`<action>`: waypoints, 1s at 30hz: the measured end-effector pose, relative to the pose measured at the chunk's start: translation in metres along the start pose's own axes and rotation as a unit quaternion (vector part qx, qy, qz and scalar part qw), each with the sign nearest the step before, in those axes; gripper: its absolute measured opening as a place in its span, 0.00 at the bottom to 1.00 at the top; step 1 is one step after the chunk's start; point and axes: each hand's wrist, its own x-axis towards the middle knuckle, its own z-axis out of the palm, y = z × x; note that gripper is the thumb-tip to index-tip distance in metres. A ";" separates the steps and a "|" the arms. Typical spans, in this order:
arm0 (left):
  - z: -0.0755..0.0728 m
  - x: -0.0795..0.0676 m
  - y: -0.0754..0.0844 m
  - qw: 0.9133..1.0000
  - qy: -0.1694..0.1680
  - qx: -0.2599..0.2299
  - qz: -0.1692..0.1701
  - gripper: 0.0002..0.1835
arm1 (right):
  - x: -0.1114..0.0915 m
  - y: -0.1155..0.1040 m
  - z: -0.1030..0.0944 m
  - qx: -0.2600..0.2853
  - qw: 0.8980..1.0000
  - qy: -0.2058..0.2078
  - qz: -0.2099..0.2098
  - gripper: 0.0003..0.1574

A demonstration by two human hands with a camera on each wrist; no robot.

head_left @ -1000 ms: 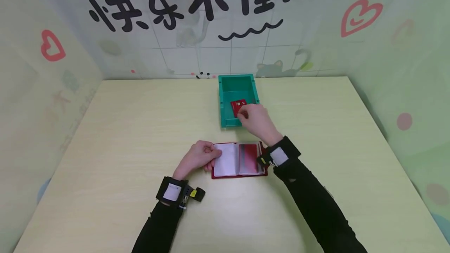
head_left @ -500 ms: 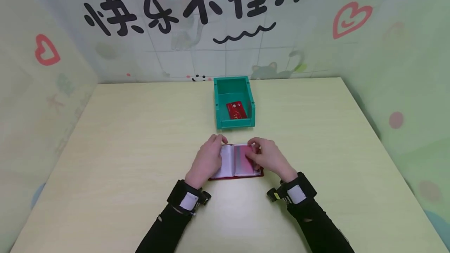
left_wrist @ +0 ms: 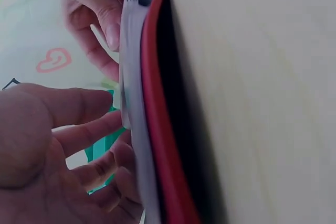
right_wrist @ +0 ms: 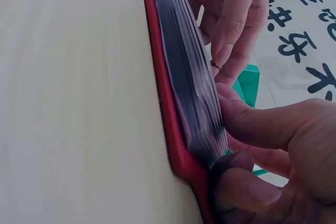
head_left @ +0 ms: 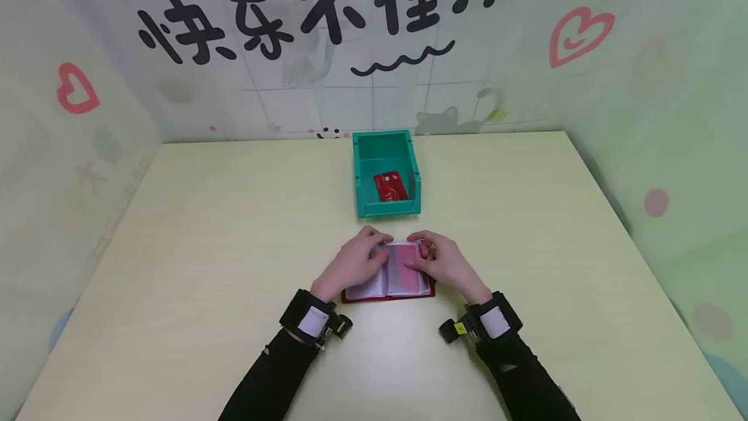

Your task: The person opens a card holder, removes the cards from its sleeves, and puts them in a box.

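Note:
An open red card holder (head_left: 390, 298) with clear plastic sleeves lies between my hands, and a pinkish-red card (head_left: 404, 284) shows through its right-hand sleeve. My right hand (head_left: 447, 265) grips the holder's right side. In the right wrist view, its thumb (right_wrist: 262, 121) presses the stacked sleeves (right_wrist: 194, 77) and its fingers are at the red cover's corner. My left hand (head_left: 353, 264) reaches over the left page with loosely bent fingers, thumb and forefinger apart. Its fingertips are right at the sleeves' edge in the left wrist view, some partly hidden behind them.
A green bin (head_left: 387, 208) stands behind the card holder, with a red card (head_left: 390, 187) lying in it. The pale wooden table (head_left: 245, 213) is bounded by printed panels at the back (head_left: 304, 102) and on both sides.
My right hand has come back from the green bin to the card holder's right page. My left hand has shifted from the left edge rightward over the left page, toward the centre.

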 end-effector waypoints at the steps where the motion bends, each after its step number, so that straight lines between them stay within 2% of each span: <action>1: -0.001 0.000 -0.001 1.000 -0.004 -0.007 -0.002 0.18 | 0.000 0.000 0.000 0.001 1.000 0.001 -0.002 0.27; 8: -0.005 0.002 -0.007 0.999 -0.013 -0.044 -0.013 0.16 | 0.000 0.007 -0.001 0.037 0.999 -0.002 0.004 0.24; 16: -0.007 0.003 -0.010 0.998 -0.010 -0.063 0.002 0.16 | -0.003 0.014 -0.002 0.097 0.995 -0.019 0.021 0.20; 22: -0.008 0.002 -0.012 0.997 -0.008 -0.074 0.010 0.15 | -0.003 0.014 -0.001 0.102 0.994 -0.012 0.030 0.21; 26: -0.008 0.002 -0.012 0.996 -0.007 -0.087 -0.004 0.14 | -0.003 0.016 0.001 0.101 0.994 -0.006 0.032 0.21; 30: -0.008 0.002 -0.012 0.994 -0.009 -0.101 -0.037 0.15 | -0.004 0.016 0.002 0.083 0.996 0.002 0.020 0.23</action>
